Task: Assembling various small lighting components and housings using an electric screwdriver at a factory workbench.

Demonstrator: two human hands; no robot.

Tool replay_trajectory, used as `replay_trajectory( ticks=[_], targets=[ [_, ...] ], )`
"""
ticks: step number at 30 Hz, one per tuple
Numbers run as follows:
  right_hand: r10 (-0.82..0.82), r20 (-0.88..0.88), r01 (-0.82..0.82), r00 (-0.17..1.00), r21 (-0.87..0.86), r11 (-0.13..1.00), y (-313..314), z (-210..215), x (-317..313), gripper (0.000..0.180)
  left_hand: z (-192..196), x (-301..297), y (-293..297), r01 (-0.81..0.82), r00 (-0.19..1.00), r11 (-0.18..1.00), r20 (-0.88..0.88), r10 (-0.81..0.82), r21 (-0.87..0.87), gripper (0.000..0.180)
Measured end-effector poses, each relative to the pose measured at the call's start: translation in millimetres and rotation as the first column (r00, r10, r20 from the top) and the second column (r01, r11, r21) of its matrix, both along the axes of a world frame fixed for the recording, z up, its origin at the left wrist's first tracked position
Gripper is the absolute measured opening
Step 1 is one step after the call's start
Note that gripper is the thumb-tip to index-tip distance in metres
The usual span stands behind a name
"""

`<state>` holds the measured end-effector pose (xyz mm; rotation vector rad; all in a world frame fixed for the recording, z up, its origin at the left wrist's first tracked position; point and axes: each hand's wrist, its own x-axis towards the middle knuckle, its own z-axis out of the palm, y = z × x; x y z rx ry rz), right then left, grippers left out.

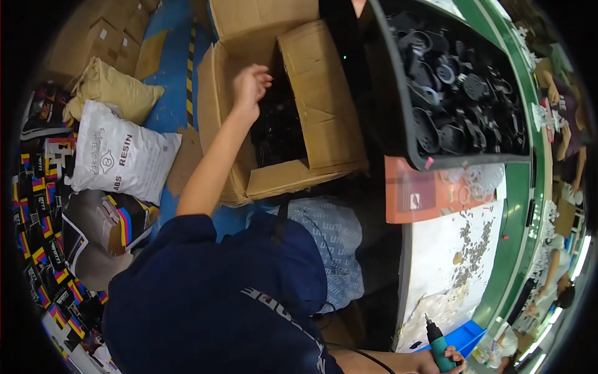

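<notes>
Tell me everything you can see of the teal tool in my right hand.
The teal tool has a roughly cylindrical, plastic-looking body, a black front end and a slim metallic-looking bit. Your right hand grips its lower part. It tilts, bit upward and slightly left in the picture, near the blue tray. Whether it's running can't be told.

- Here's the left arm, stretched far out and up the view; the bare forearm slants a little rightward as it rises from the shoulder, with only a slight bend at the elbow
- The left hand tops that reach; the wrist is nearly in line with the forearm, the fingers loosely bent and pointing right, the palm's facing hard to tell
- Down low, the right forearm lies almost level along the bottom edge, partly cut off; its elbow is hidden
- And the right hand, low at the right; fingers curled round in a grip, well apart from the left
</notes>
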<state>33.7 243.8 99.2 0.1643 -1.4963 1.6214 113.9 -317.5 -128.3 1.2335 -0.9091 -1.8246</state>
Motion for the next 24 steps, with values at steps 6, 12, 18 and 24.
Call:
replay_trajectory(
  ticks=[6,12,18,24],
  targets=[
    [-0.060,-0.028,0.063,0.998,0.114,0.991,21.7,32.0,0.3,0.020,-294.6,-26.7,-53.0,0.293,0.630,0.918,0.669,-0.395,0.267,0.045],
    [0.278,0.206,-0.327,0.938,0.268,0.906,109.3,70.3,41.9,0.044,-373.9,-25.5,118.8,0.791,-0.275,0.287,0.732,-0.623,0.541,0.063],
    [0.174,0.070,-0.181,0.982,0.125,0.975,49.4,56.5,13.6,0.030,-357.9,6.1,88.8,0.855,-0.347,0.215,0.828,-0.440,0.472,0.056],
    [0.122,0.048,-0.128,0.991,0.190,0.973,26.5,69.5,-13.4,0.023,-322.7,-0.1,41.4,0.902,-0.349,-0.276,0.937,-0.019,0.331,0.023]
  ],
)
